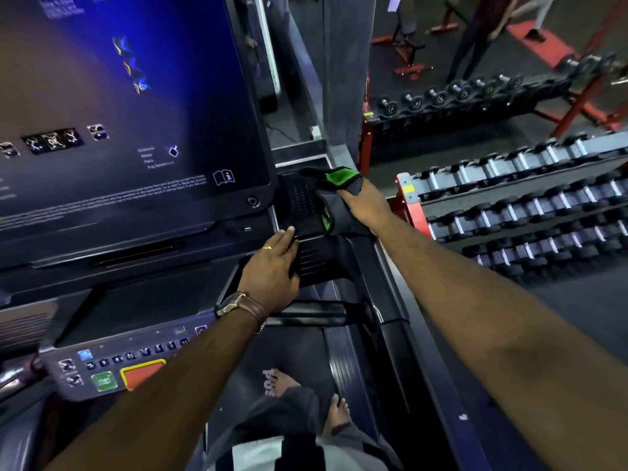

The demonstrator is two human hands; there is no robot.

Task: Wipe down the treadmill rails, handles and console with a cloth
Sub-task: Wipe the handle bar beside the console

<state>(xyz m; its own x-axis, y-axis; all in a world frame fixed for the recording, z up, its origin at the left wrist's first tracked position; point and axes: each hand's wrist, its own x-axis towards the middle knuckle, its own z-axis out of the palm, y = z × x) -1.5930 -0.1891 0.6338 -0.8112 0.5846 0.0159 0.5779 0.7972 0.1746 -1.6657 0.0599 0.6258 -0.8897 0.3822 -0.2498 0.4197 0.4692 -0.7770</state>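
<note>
Cloth (334, 205): grey-green, lying on console side tray (300, 202). Your right hand (365, 205) gripping it, fingers probably tucked under folds. Your left hand (272, 266) resting open on ribbed panel (317, 260). Progress: you are wiping tray; screen (119, 96), rail (401, 351) judged outstanding.

Grey-green cloth (334, 198) crumpled on dark console (302, 202) tray, right of screen.
</note>
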